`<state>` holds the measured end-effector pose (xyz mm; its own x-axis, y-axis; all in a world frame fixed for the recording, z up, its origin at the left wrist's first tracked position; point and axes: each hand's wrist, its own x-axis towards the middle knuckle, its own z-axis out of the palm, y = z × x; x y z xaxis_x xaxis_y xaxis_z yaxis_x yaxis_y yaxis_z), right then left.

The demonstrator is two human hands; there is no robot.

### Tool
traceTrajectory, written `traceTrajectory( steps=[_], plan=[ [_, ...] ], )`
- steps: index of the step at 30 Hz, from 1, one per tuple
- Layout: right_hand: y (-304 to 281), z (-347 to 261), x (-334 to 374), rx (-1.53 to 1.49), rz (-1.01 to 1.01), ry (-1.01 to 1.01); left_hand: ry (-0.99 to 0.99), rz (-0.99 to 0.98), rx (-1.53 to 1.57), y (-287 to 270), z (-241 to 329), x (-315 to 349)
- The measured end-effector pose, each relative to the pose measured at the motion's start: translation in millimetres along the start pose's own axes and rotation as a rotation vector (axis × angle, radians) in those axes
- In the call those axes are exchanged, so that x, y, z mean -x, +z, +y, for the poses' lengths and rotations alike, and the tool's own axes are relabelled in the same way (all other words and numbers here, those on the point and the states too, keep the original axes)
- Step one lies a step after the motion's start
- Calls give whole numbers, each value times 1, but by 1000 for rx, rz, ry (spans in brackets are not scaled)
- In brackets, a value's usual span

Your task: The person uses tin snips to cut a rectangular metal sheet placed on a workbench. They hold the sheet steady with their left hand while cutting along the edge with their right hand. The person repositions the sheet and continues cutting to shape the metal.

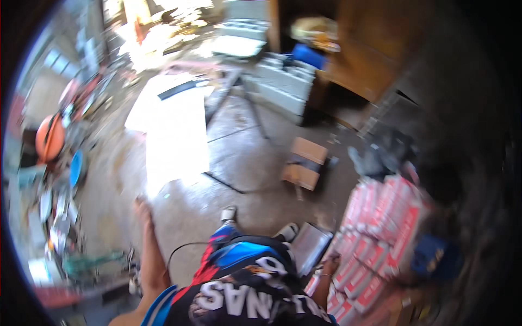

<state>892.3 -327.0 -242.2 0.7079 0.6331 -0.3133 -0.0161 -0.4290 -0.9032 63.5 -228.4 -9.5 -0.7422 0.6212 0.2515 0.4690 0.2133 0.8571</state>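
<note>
My left arm reaches forward, and my left hand is just below the lower end of a glaring white sheet or panel. The hand is smeared by motion, so its fingers do not show clearly. A dark strip lies across the upper part of the white surface, and thin dark legs show beside it. Low on the right, my right hand is beside stacked red-and-white bags. Blur hides how its fingers are set, and I cannot tell whether it touches the bags.
A cardboard box sits on the floor right of centre. Grey concrete blocks stand by a wooden cabinet. Along the left lie an orange round object, a blue basin and clutter. A flat grey panel lies near my feet.
</note>
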Motion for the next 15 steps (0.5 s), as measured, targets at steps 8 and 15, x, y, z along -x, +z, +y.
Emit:
traceTrajectory(
  steps=[8, 15],
  plan=[
    [131, -308, 55, -506, -307, -233, -75, 97, -297, 61, 74, -37],
    [249, -430, 184, -1250, -813, -104, 72, -387, -2, 103, 146, -33]
  ],
)
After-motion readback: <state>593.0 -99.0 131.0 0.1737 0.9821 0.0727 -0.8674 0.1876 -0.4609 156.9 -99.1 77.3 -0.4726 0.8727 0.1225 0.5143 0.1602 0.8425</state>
